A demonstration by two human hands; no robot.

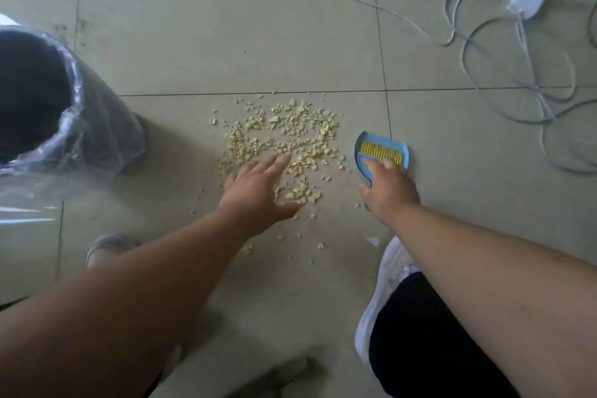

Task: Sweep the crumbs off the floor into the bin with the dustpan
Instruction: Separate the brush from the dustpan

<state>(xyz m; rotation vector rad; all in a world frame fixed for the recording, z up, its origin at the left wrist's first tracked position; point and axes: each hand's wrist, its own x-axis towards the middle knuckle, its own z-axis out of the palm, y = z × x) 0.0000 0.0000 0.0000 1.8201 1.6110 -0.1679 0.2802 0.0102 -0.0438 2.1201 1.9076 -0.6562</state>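
Head view: crumbs [284, 136] scattered on the floor [226, 42], bin [35, 97] to the left.
Left hand [258, 191] is spread flat over them; right hand [389, 189] grips the dustpan [381, 152] beside the pile.

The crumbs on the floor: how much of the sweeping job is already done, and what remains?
Done: nothing visible yet; the yellow crumbs lie scattered on the tile floor. In hand: the right hand rests on the blue dustpan, which holds a yellow-bristled brush; the left hand is spread open over the crumbs. Left: sweeping the crumbs into the dustpan and emptying it into the lined bin on the left.
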